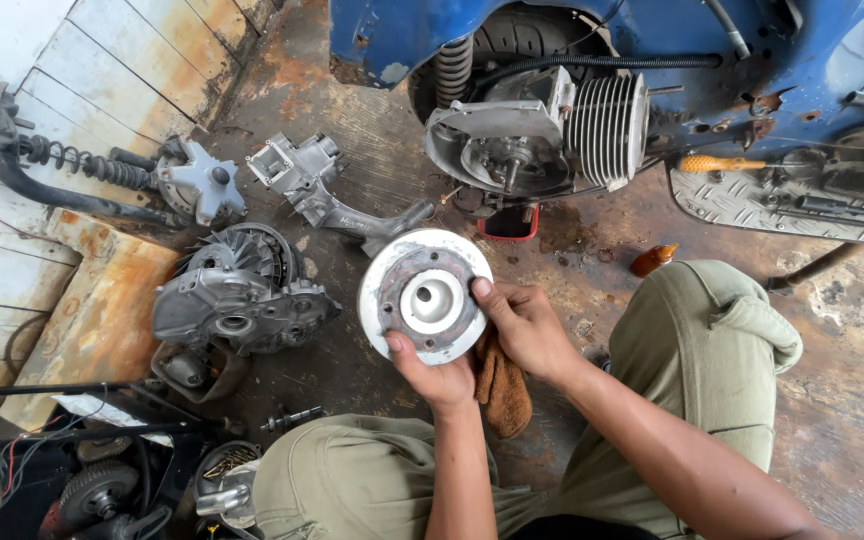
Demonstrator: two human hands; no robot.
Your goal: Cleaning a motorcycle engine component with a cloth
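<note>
The person held one round metal drum — white-rimmed, rusty on its inner face, with a pale hub at the middle — up in front of the knees, its open face turned to the camera. The left hand grasped it from below, thumb pressed on the lower rim; the right hand clasped the right edge, thumb on the rim and fingers behind. One brown rag hung bunched under the right palm, just below the drum.

To do this well, I judged, the drum wanted a firm two-handed hold by the rim, with fingers off the inner face, and the rag drawn round that face in steady turns while the left hand rotated the part; a loose grip could let it drop on the concrete.

Counted about the hands: one engine casing lay well to the left of the left hand, one grey swing-arm casting lay beyond the drum, and one sprung fork part lay farther left still. One blue scooter stood beyond both hands, with one finned cylinder showing. Past the right hand there was one orange-handled screwdriver — and one small amber bottle nearer the right knee.
</note>
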